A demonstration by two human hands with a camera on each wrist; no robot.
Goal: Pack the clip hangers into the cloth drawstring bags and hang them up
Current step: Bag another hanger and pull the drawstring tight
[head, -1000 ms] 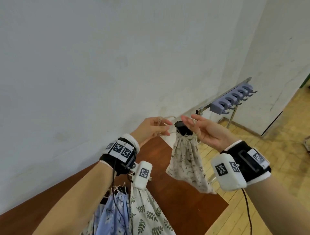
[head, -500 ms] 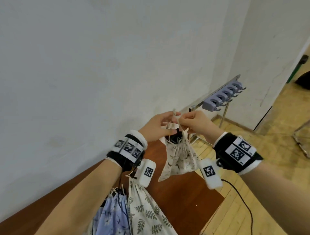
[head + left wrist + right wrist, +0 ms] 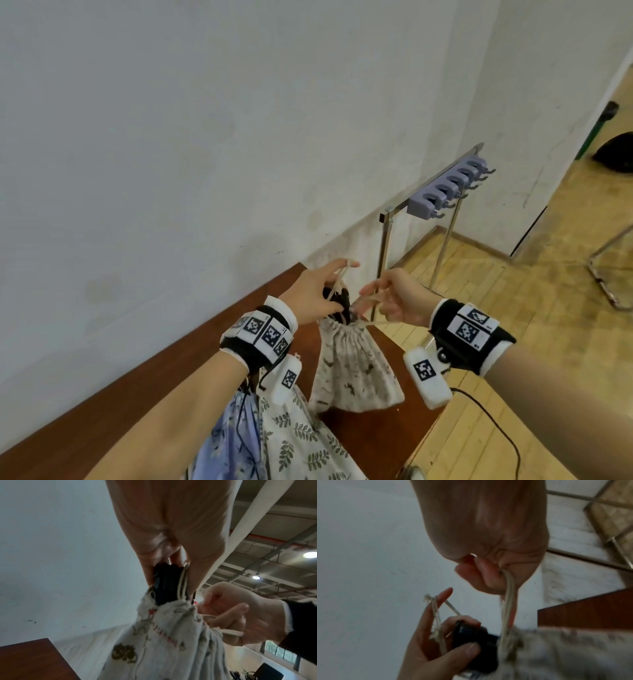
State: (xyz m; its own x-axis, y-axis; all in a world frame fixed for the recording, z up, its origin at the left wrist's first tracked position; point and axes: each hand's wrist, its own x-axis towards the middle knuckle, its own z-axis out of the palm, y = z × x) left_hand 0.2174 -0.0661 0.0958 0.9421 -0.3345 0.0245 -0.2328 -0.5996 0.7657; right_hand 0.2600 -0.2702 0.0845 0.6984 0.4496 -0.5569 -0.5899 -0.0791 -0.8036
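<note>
A small cream printed drawstring bag (image 3: pixel 352 370) hangs between my hands above the table corner. Black clip hangers (image 3: pixel 339 303) stick out of its gathered mouth. My left hand (image 3: pixel 322 291) grips those hangers between thumb and fingers, with one drawstring loop (image 3: pixel 435 609) over its straight index finger. My right hand (image 3: pixel 383 296) pinches the other drawstring (image 3: pixel 508 601) and holds it taut to the right. The left wrist view shows the hangers (image 3: pixel 166 582) wedged in the bag (image 3: pixel 168 642), with the right hand (image 3: pixel 236 618) beside it.
A blue floral bag (image 3: pixel 233 442) and a leaf-print bag (image 3: pixel 301 442) hang from my left forearm. Below is a brown table (image 3: pixel 164 387) against a white wall. A metal rack with lilac hooks (image 3: pixel 448 188) stands further right on the wood floor (image 3: pixel 513 308).
My hands, which met at the bag's top half a second ago, have moved apart, drawing the strings sideways. The bag's mouth is gathered tighter around the hangers.
</note>
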